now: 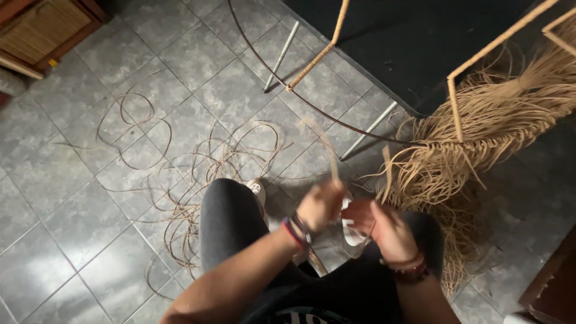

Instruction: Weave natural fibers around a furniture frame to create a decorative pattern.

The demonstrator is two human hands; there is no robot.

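Seen from above, a seated person works a flat cane strip (329, 157) over a grey tiled floor (72, 198). The left hand (321, 205) is closed around the strip's lower part, which rises from the fist toward a thin dark hoop (282, 78). The right hand (384, 229) sits just beside it, fingers curled in a narrow grip, apparently pinching a second strand, though blur hides the contact. Both wrists carry bracelets. To the right, a thick bundle of pale fibres (480, 132) hangs from a wrapped frame (480, 57). Loose coils of cane (198, 168) lie on the tiles beside the person's left knee, near a white shoe (258, 191).
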